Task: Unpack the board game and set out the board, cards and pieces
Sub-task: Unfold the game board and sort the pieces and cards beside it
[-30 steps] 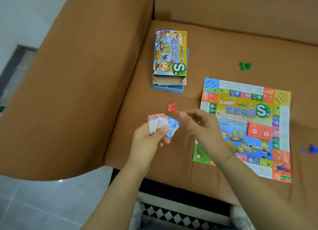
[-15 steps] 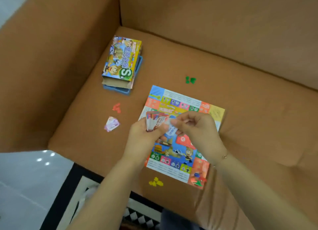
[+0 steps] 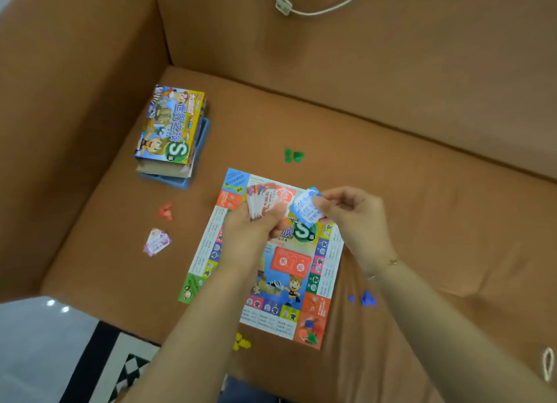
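The step in hand looks like sorting and dealing out the cards: the board [image 3: 265, 258] already lies flat on the sofa seat [image 3: 422, 191], and small heaps of pieces sit around it. The left hand [image 3: 250, 230] grips a fanned stack of cards [image 3: 263, 202] above the board's far end, thumb across the faces, fingers curled underneath. The right hand [image 3: 352, 218] pinches a single blue card [image 3: 306, 209] between thumb and fingertips, drawn just clear of the fan, with its other fingers loosely curled.

The next move probably calls for setting that blue card down in its own spot, beside the board or on it, then returning to the fan for another. The thin cards may stick together, so peeling one at a time matters.

The board is a colourful square sheet with bordered spaces and a red card deck [image 3: 291, 264] resting near its middle. A purple card pile [image 3: 156, 242] lies well left of it, near red pieces [image 3: 166, 212]. Green pieces [image 3: 294, 156] sit beyond the far edge, blue pieces [image 3: 366, 298] just right, yellow pieces [image 3: 241, 342] at the near edge. The game box [image 3: 170, 125] rests on a blue tray [image 3: 197, 158] at the back left.
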`<state>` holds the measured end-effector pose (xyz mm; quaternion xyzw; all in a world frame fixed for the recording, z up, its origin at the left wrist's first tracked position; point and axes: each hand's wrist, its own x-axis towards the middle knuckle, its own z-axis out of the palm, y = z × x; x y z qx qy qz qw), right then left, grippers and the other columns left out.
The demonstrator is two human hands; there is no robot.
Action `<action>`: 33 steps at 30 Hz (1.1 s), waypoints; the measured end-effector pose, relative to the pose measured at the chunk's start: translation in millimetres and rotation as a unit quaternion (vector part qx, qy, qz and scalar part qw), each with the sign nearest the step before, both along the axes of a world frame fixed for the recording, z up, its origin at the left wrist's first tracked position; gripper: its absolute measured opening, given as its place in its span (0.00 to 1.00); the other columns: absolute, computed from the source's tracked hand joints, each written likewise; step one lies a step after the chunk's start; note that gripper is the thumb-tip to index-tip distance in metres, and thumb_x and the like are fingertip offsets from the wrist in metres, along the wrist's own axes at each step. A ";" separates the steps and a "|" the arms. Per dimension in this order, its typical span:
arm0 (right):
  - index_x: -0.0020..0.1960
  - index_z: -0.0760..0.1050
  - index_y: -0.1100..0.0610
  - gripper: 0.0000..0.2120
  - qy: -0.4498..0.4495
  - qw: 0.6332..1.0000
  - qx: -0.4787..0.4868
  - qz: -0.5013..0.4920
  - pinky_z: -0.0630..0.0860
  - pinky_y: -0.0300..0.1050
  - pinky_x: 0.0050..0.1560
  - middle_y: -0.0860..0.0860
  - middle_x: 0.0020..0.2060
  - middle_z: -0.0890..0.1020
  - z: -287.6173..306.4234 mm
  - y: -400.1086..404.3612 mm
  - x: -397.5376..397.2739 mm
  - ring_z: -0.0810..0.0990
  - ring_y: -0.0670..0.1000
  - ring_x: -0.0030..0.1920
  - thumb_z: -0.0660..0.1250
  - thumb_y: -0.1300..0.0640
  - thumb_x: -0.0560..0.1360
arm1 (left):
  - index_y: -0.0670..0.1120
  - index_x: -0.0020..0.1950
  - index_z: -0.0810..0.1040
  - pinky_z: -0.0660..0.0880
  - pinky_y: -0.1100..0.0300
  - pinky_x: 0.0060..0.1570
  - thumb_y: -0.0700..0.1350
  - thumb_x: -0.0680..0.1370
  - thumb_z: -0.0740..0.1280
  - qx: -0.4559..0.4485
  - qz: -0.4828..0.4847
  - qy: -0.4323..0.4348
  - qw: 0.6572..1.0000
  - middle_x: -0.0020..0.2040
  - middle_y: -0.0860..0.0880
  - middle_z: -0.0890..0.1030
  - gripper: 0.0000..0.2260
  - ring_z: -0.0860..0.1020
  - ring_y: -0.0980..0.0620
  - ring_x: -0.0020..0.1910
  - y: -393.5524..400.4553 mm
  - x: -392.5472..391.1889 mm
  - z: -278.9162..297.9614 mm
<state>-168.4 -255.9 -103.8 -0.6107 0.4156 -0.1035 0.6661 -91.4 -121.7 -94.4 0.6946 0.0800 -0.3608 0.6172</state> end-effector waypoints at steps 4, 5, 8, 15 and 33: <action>0.42 0.79 0.62 0.02 0.004 0.999 0.038 -0.038 0.78 0.35 0.34 0.59 0.40 0.84 -15.0 -26.1 25.4 0.81 0.50 0.36 0.72 0.65 0.71 | 0.43 0.43 0.79 0.75 0.66 0.33 0.40 0.76 0.69 0.022 0.001 0.003 1.000 0.30 0.49 0.80 0.02 0.76 0.57 0.27 -20.3 29.7 -13.8; 0.42 0.79 0.62 0.02 0.001 0.998 0.044 -0.038 0.79 0.35 0.35 0.58 0.39 0.84 -18.8 -33.7 32.9 0.82 0.50 0.36 0.72 0.65 0.71 | 0.42 0.45 0.79 0.75 0.67 0.32 0.40 0.76 0.69 0.031 0.002 -0.001 1.000 0.31 0.48 0.80 0.02 0.76 0.57 0.27 -27.6 38.6 -19.2; 0.43 0.79 0.61 0.02 -0.007 0.998 0.047 -0.044 0.79 0.34 0.37 0.52 0.36 0.84 -27.5 -51.2 46.5 0.83 0.45 0.35 0.70 0.66 0.73 | 0.40 0.49 0.79 0.73 0.69 0.28 0.39 0.77 0.67 0.053 0.023 -0.019 0.998 0.35 0.46 0.81 0.03 0.76 0.59 0.26 -45.1 57.3 -33.9; 0.41 0.81 0.57 0.04 0.039 0.997 0.010 0.061 0.78 0.35 0.37 0.50 0.33 0.83 -52.4 -87.6 61.5 0.80 0.47 0.31 0.71 0.65 0.72 | 0.43 0.54 0.77 0.74 0.67 0.30 0.43 0.79 0.65 0.018 -0.097 0.064 0.993 0.36 0.52 0.83 0.06 0.80 0.59 0.29 -82.1 82.3 -50.4; 0.43 0.80 0.58 0.04 0.035 0.999 -0.003 -0.041 0.80 0.37 0.40 0.56 0.41 0.84 -91.9 -100.5 82.8 0.81 0.50 0.37 0.71 0.65 0.72 | 0.42 0.49 0.78 0.77 0.68 0.33 0.38 0.76 0.69 0.025 0.042 0.021 0.999 0.40 0.46 0.83 0.04 0.83 0.56 0.33 -83.6 77.6 -65.3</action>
